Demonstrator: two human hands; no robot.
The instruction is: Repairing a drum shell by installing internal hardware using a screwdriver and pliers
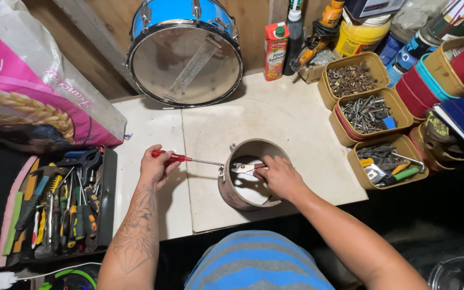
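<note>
Both hands at drum shell (237, 196): screwdriver (186, 159), pliers (245, 168).

A red-handled screwdriver (181, 158) lies level, its thin shaft reaching the outer wall of a brownish metal ring (232, 188). The ring stands open-side up on the pale worktop (296, 123). Small silvery pliers (245, 168) sit inside its rim.

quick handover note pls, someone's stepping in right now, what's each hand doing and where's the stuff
Left hand: grips red-handled screwdriver, tip at a fitting on the outer wall of the small drum shell.
Right hand: inside the shell, holding pliers against the same spot.
Shell sits on the white worktop. Blue drum behind, tool tray left, hardware tubs right.
Done: shell is bare. Left: fitting still attached.
</note>
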